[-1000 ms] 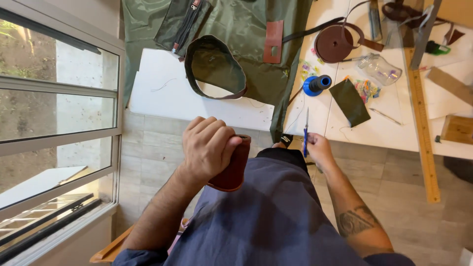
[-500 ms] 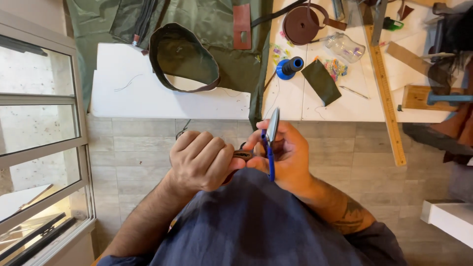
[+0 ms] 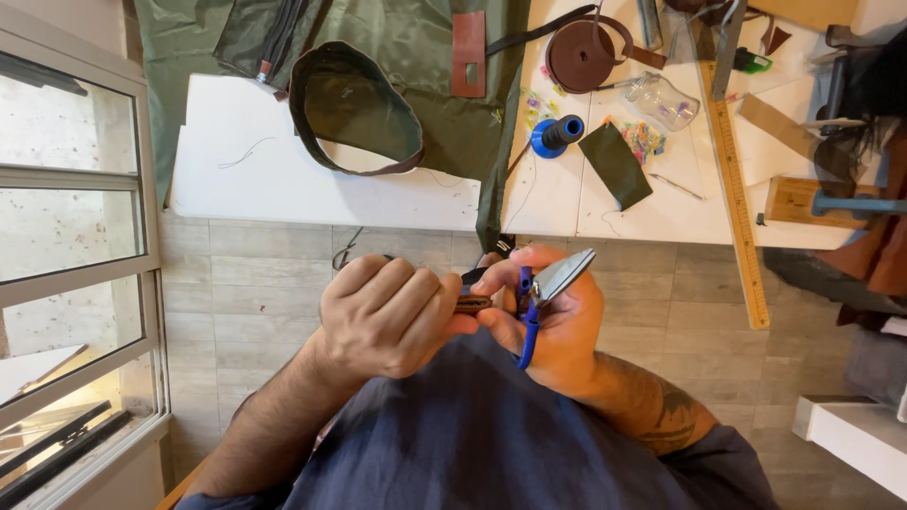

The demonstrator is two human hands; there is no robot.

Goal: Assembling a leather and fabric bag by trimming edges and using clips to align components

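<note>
Brown leather piece (image 3: 472, 303), mostly hidden

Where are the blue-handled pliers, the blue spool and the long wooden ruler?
blue-handled pliers (image 3: 559, 274), head view, on the metal jaws, in the right hand (image 3: 557, 331).
blue spool (image 3: 553, 135), head view, on its blue body.
long wooden ruler (image 3: 735, 189), head view, midway along its length.

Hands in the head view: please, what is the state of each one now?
Left hand: closed around a small brown leather piece.
Right hand: closed, holding blue-handled metal scissors and touching the same piece.
</note>
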